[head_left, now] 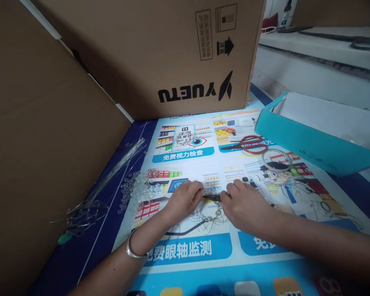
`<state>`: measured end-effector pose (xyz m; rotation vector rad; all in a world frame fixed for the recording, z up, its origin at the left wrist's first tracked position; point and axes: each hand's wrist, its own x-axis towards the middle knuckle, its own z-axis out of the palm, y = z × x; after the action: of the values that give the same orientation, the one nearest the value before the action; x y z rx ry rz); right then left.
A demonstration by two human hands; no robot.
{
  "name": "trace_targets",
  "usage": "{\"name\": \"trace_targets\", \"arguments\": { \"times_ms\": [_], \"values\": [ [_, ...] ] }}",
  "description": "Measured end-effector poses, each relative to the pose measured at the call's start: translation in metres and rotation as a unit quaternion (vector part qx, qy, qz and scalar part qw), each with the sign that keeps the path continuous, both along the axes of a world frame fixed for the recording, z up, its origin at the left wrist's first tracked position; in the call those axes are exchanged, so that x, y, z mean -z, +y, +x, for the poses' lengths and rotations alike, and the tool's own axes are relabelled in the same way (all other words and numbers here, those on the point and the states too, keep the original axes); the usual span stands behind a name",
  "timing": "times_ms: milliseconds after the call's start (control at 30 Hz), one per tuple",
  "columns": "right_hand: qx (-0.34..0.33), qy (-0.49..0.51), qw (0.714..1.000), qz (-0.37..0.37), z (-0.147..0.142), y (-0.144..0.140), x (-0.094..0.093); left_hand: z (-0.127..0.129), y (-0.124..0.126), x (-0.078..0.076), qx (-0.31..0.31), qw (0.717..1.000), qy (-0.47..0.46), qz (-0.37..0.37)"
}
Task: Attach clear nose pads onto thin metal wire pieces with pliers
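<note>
My left hand (pixel 185 197) and right hand (pixel 243 201) pinch a small dark tool (pixel 212 197) over the half-formed wire-and-clear-bead ornament (pixel 208 220); loose clear beads (pixel 140 187) and the silver wire bundle (pixel 111 181) remain unused.

One head-worn view looks forward and down, close over the poster-covered table (pixel 203 255), edges seemingly distorted.

cardboard box (pixel 160 53): was plain brown, printed with black lettering and an arrow
poster (pixel 203 246): showed blue and white panels with cartoon figures and white characters
scissors (pixel 249 144): had red handles
open box (pixel 299 142): was teal outside, white inside
bracelet (pixel 132 250): was silver
nose pads (pixel 138 189): were clear
</note>
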<state>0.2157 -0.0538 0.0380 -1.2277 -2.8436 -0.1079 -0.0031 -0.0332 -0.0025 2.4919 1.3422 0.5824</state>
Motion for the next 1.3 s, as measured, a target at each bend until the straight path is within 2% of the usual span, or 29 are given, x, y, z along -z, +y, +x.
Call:
{"name": "trace_targets", "arguments": {
  "times_ms": [200,367,867,1000,1300],
  "values": [
    [0.004,0.009,1.0,-0.012,0.001,0.001,0.0,-0.007,0.001,-0.009,0.02,0.997,-0.029,-0.063],
    [0.002,0.011,1.0,-0.012,0.001,0.002,0.002,-0.009,0.001,-0.016,0.038,0.995,-0.027,-0.084],
    [-0.045,-0.018,0.996,0.068,0.0,0.0,0.001,0.002,-0.006,-0.01,-0.089,0.995,-0.027,-0.036],
    [-0.036,-0.007,0.998,0.057,-0.001,0.001,0.001,0.002,-0.007,-0.012,-0.115,0.992,-0.036,-0.048],
    [-0.014,0.028,0.999,0.016,0.0,0.007,0.002,0.003,-0.007,-0.015,-0.116,0.989,-0.042,-0.076]
  ]
}}
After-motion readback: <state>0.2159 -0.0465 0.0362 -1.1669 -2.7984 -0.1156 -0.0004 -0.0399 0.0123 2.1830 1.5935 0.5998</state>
